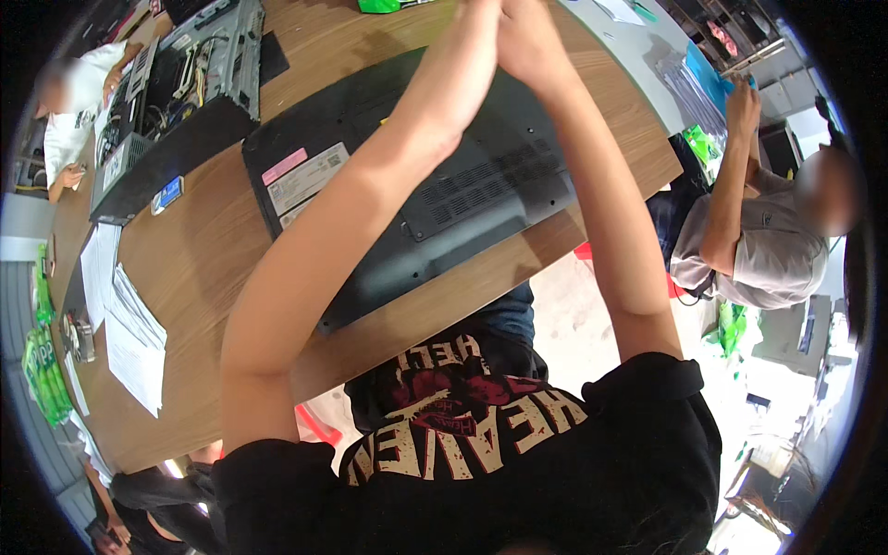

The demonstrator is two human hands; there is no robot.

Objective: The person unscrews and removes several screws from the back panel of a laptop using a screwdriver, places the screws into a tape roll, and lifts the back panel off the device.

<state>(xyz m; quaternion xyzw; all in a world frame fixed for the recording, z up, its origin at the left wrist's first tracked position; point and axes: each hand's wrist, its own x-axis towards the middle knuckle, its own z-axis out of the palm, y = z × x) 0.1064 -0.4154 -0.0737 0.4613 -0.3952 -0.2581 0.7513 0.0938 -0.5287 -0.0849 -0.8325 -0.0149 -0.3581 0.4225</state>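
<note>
My two hands meet at the top edge of the head view, stretched out over the table. Of my left hand (478,13) only the wrist and the back part show, slightly blurred. Beside it and touching it is my right hand (531,39), with its fingers cut off by the edge of the picture. Whether either hand holds anything is hidden. Below my forearms lies a large black panel (481,185), like the back of a monitor or all-in-one computer, with vents, screw holes and labels. A white label (310,180) and a pink sticker (284,166) sit on its left part.
An opened computer case (185,102) with bare cables stands at the upper left. Near it lies a small blue-and-white box (167,196). Loose papers (132,342) cover the left of the wooden table (199,268). A person (754,222) works at the right, another (79,111) at the upper left.
</note>
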